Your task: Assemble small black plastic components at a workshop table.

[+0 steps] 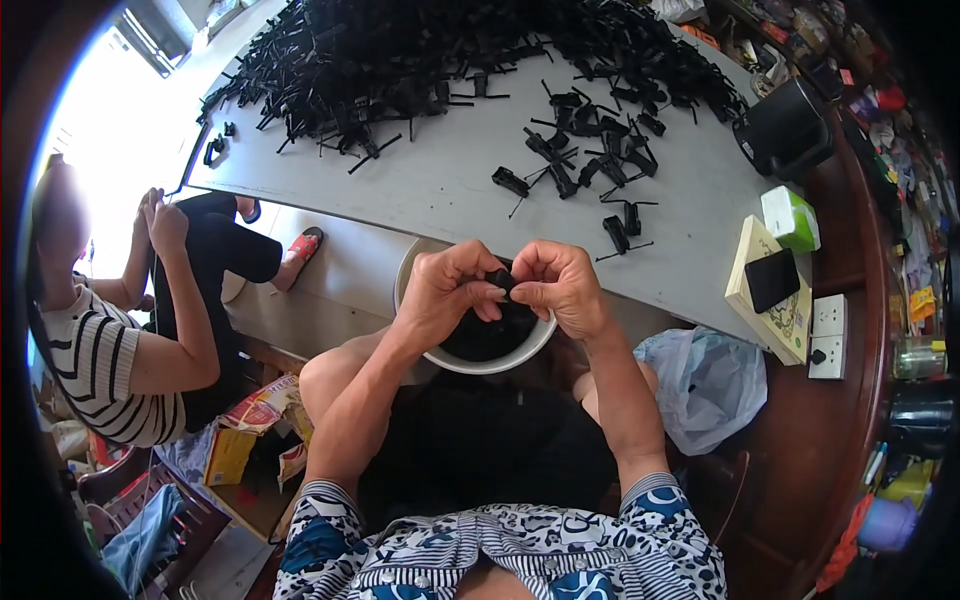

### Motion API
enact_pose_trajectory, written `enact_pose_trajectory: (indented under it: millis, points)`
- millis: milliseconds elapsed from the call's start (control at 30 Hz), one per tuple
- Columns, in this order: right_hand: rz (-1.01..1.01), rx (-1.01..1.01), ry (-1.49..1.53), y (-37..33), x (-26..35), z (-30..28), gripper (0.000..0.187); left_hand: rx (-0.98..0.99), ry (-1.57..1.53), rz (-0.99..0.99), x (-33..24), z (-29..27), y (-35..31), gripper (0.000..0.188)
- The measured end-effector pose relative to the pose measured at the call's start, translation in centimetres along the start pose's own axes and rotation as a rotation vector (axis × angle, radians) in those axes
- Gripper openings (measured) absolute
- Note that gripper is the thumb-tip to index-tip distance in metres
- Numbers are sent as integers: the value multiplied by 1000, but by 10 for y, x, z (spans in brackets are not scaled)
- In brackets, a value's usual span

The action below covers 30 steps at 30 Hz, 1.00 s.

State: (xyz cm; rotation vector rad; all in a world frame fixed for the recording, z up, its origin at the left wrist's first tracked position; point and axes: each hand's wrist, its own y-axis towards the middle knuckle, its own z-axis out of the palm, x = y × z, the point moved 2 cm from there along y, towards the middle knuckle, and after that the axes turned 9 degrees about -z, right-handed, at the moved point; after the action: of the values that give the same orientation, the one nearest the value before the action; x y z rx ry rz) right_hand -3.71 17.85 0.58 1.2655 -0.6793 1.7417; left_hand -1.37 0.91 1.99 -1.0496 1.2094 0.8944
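My left hand (445,292) and my right hand (560,288) meet above a white bucket (483,365) held between my knees. Both pinch one small black plastic part (501,280), mostly covered by the fingers, so its exact kind does not show. Dark contents (490,335) lie inside the bucket, too dim to tell apart. Beyond my hands, on the pale table, spreads a large heap of black plastic clip-like parts (390,70) with thin stems. Several loose ones (615,235) lie nearer the table's front edge.
At left another person in a striped top (100,360) sits with hands raised. To the right are a black kettle (785,128), a tissue pack (790,220), a phone (773,281) on a box, a power socket block (828,335) and a clear plastic bag (700,385). Cartons (235,455) stand lower left.
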Motion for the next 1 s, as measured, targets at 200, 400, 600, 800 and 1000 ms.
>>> enact_pose_trajectory:
  millis: [200, 400, 600, 800, 1000]
  points:
    - [-66, -110, 47, -3, -11, 4, 14, -140, 177, 98, -3, 6, -3, 9]
    - [-131, -228, 191, -2, -29, 22, 20, -317, 438, 227, -3, 14, -9, 14]
    - [-170, -271, 279, 0, -29, 30, 20, -494, 767, 525, -7, 26, -14, 18]
    - [-108, -271, 344, -2, -31, 28, 18, -530, 870, 573, -2, 33, -15, 16]
    - [-103, -259, 354, 1, -26, 26, 17, -521, 828, 529, -7, 31, -14, 13]
